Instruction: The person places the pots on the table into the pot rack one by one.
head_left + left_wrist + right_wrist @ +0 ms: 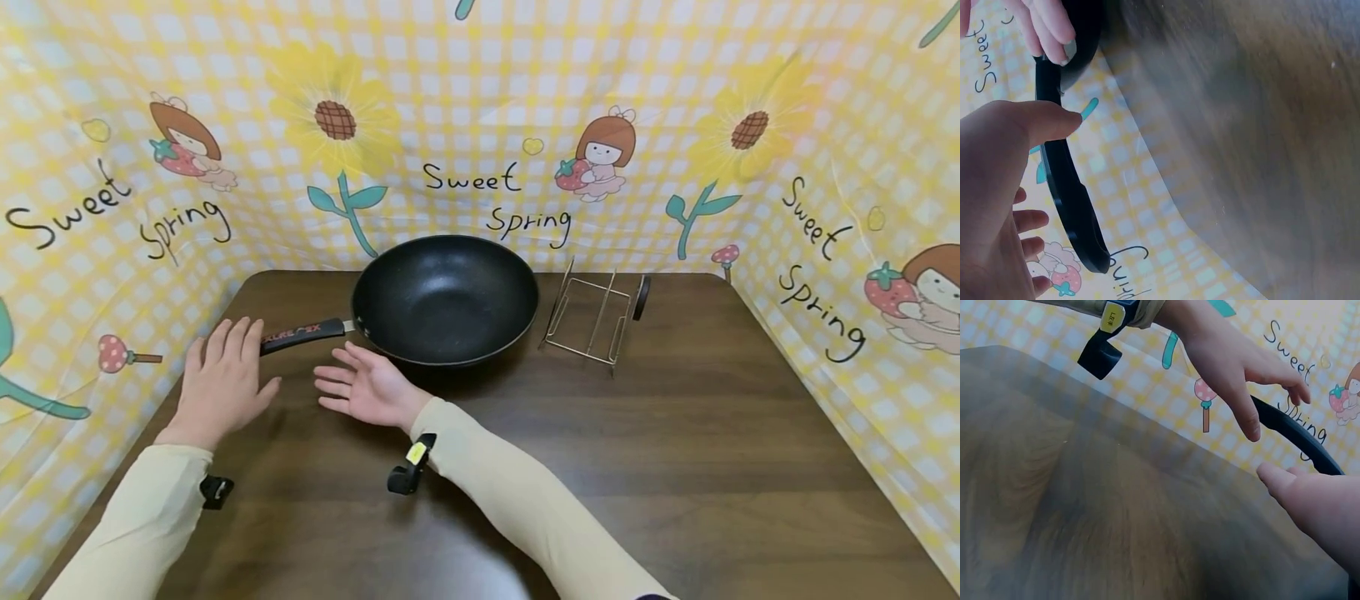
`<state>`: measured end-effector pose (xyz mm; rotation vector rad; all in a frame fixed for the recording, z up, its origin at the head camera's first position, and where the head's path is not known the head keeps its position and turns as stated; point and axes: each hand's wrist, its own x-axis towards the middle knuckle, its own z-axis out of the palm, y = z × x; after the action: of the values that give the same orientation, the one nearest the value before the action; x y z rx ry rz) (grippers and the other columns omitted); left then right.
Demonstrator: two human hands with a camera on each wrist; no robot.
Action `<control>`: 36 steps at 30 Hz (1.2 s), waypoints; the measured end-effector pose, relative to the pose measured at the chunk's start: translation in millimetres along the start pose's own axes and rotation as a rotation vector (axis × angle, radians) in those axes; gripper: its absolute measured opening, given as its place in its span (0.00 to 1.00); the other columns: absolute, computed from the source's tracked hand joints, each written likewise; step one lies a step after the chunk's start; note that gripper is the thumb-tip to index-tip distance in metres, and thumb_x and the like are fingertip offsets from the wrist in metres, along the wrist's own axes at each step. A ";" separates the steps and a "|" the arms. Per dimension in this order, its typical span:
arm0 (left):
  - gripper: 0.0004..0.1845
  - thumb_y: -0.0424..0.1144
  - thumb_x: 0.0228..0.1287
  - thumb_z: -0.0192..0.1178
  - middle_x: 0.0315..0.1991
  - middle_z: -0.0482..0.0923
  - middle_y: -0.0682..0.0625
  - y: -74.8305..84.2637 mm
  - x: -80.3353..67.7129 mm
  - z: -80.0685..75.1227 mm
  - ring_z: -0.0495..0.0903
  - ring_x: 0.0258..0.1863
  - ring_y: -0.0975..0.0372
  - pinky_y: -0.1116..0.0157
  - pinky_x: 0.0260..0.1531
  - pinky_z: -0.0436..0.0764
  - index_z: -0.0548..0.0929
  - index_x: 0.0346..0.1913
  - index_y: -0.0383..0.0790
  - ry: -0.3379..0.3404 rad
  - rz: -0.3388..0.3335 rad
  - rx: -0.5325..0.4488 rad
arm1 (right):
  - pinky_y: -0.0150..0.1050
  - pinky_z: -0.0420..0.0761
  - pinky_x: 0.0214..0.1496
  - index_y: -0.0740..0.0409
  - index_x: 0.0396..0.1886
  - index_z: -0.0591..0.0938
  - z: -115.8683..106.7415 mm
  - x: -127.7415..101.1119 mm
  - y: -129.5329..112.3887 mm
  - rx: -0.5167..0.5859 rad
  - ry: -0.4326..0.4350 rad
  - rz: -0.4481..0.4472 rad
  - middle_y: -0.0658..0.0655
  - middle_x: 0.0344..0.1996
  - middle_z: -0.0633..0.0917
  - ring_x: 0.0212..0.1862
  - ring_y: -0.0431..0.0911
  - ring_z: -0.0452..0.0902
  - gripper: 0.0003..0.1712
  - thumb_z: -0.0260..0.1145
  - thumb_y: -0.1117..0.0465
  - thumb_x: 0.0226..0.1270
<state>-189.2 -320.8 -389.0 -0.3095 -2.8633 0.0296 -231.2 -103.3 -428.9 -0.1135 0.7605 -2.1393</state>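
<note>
A black wok [445, 298] sits on the brown table [675, 433], its black handle [300, 335] pointing left. My left hand [225, 375] hovers palm down with straight fingers just in front of the handle's end, holding nothing. My right hand [360, 385] lies open, palm turned up, fingers pointing left, just in front of the wok where the handle joins it. In the left wrist view the handle [1066, 194] runs past my left hand [1004, 200], apart from it. The right wrist view shows the left hand [1235, 375] above the handle [1291, 434].
A wire rack [592, 321] with a dark knob stands to the right of the wok. A yellow checked screen [480, 125] printed with sunflowers walls the table at the back and on both sides. Bare tabletop lies at the front and right.
</note>
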 end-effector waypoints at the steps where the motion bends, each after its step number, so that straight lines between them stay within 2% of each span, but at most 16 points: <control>1: 0.46 0.43 0.60 0.67 0.67 0.55 0.25 -1.9 -0.3 -0.1 0.50 0.68 0.33 0.33 0.61 0.50 0.54 0.71 0.22 0.001 -0.003 0.004 | 0.52 0.51 0.76 0.56 0.81 0.45 2.6 4.6 1.4 0.015 0.014 -0.008 0.68 0.76 0.55 0.78 0.60 0.44 0.39 0.47 0.45 0.81; 9: 0.45 0.39 0.54 0.71 0.62 0.63 0.24 -8.9 -2.8 2.4 0.57 0.64 0.33 0.34 0.59 0.57 0.59 0.68 0.20 0.042 0.004 0.033 | 0.55 0.51 0.75 0.65 0.79 0.40 22.8 35.0 7.2 0.143 0.123 -0.081 0.73 0.75 0.51 0.77 0.64 0.43 0.43 0.50 0.49 0.80; 15: 0.41 0.35 0.52 0.70 0.56 0.68 0.24 -9.9 -2.7 5.5 0.63 0.60 0.33 0.35 0.56 0.63 0.63 0.65 0.19 0.095 0.015 0.053 | 0.54 0.50 0.76 0.72 0.76 0.49 38.5 51.1 6.7 0.253 0.197 -0.152 0.77 0.74 0.49 0.76 0.66 0.43 0.37 0.50 0.55 0.81; 23: 0.31 0.33 0.58 0.63 0.50 0.70 0.23 -4.6 4.1 13.5 0.70 0.50 0.31 0.37 0.42 0.71 0.66 0.61 0.18 0.047 -0.018 0.023 | 0.53 0.54 0.75 0.80 0.69 0.57 45.7 61.7 0.9 0.387 0.256 -0.174 0.81 0.70 0.56 0.75 0.67 0.49 0.29 0.49 0.61 0.82; 27: 0.28 0.31 0.56 0.65 0.44 0.67 0.22 -5.9 10.1 21.8 0.70 0.41 0.31 0.38 0.33 0.72 0.68 0.53 0.16 0.087 -0.025 0.014 | 0.52 0.57 0.74 0.81 0.66 0.61 47.3 61.5 -2.5 0.408 0.292 -0.200 0.81 0.66 0.62 0.73 0.68 0.53 0.24 0.47 0.65 0.82; 31: 0.18 0.30 0.56 0.63 0.35 0.65 0.26 -7.6 14.0 27.6 0.69 0.33 0.34 0.41 0.25 0.71 0.68 0.41 0.18 0.153 -0.027 -0.010 | 0.54 0.59 0.72 0.80 0.63 0.64 52.2 60.8 -3.5 0.436 0.358 -0.227 0.81 0.63 0.66 0.72 0.67 0.56 0.19 0.46 0.69 0.80; 36: 0.15 0.30 0.58 0.63 0.28 0.69 0.30 -9.2 16.1 24.5 0.71 0.27 0.37 0.44 0.22 0.72 0.66 0.32 0.23 0.156 -0.016 -0.014 | 0.55 0.60 0.71 0.82 0.61 0.66 55.1 61.9 -3.2 0.456 0.393 -0.213 0.84 0.62 0.67 0.71 0.67 0.59 0.20 0.48 0.67 0.81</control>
<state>-212.6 -326.2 -408.2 -0.2787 -2.7122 -0.0170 -254.9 -174.4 -393.4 0.4989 0.4687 -2.5208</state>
